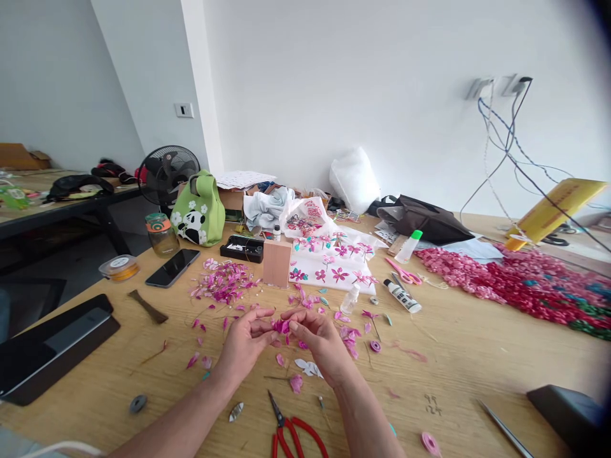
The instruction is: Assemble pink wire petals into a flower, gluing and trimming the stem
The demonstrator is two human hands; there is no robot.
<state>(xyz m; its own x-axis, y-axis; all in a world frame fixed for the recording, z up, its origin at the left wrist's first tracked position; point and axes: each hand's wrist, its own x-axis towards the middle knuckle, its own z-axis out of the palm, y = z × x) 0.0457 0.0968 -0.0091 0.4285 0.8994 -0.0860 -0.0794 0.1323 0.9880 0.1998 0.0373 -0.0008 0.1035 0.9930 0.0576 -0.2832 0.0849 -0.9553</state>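
Observation:
Between my two hands, above the middle of the wooden table, is a small magenta petal flower (281, 326). My left hand (244, 340) pinches it from the left with thumb and fingers. From the right, the thumb and fingers of my right hand (317, 337) close on the same flower. Its stem and the exact fingertip contact are partly hidden. Loose pink petals (226, 282) lie heaped beyond my left hand, and more are scattered around both hands. Just below my hands are white leaf-shaped pieces (309, 367) and a pink petal (296, 383).
Red-handled pliers (286, 426) lie near the front edge between my forearms. Finished-looking flowers rest on a white sheet (329, 277) beside a wooden block (277, 263). Nearby are a glue tube (402, 296), pink scissors (405, 272), a clear bottle (350, 299), a phone (172, 267) and tweezers (505, 428).

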